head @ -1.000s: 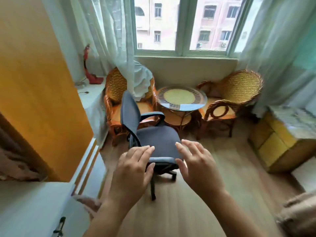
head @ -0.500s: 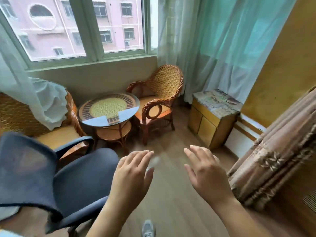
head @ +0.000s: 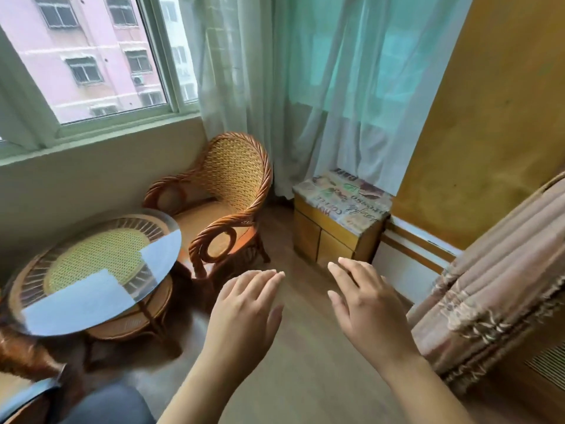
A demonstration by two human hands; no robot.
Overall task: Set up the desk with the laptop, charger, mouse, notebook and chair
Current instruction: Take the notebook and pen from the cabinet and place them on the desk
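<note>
The scene is lit by soft daylight admitted through the window (head: 91, 56) at 11 o'clock and diffused by the sheer curtain (head: 351, 87) at 12 to 1 o'clock. Overall brightness is moderate; no hard shadows are cast. Pale sky reflections are seen as glare patches on the glass top of the round table (head: 91, 301) at 8 o'clock. Dark shade is noted beneath that table. Wide-angle distortion is observed: the window frame and wall edges are bowed toward the frame borders. Slight motion blur is recorded at 7 o'clock; general softness and compression smearing are noted throughout.
</note>
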